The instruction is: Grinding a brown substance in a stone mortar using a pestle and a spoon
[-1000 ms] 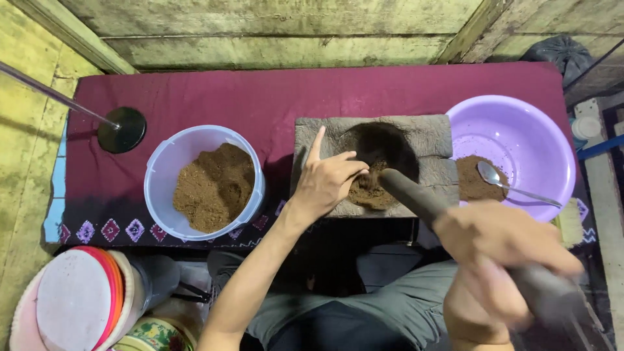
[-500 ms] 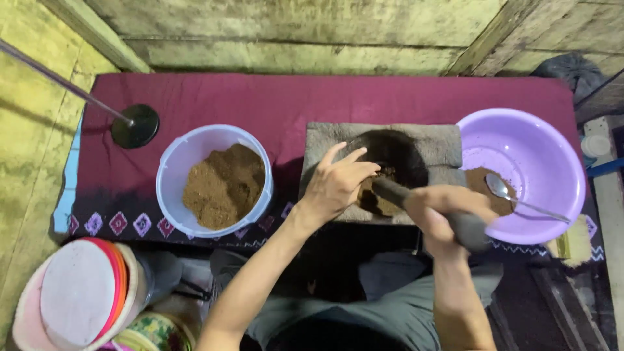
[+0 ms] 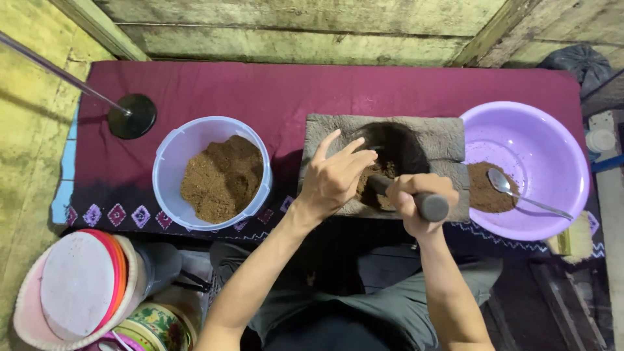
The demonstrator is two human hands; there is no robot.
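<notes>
A low tabletop covered in a dark red cloth fills the middle of the view, seen from above. One grey stone mortar, a square block with a round hollow, sits at the near edge of the cloth, right in front of the seated person.

Just left of the mortar stands one pale blue tub holding brown powder, close to the cloth's near edge. Just right of the mortar sits one purple basin, its rim close beside the stone and its far side reaching the cloth's right edge. Inside it lie a small heap of the same powder and one metal spoon. Beyond the mortar, the cloth runs bare back to the wooden wall, the widest open stretch. Far left of the mortar, one round black base with a thin rod stands near the left edge.

The right hand has a closed grip, fingers wrapped fully around one dark pestle, whose tip is down in the hollow among brown powder. The left hand rests on the mortar's left side, fingers loosely spread and half curled over the rim, holding nothing.

Below the tub, off the tabletop, sits one stack of coloured plastic bowls.
</notes>
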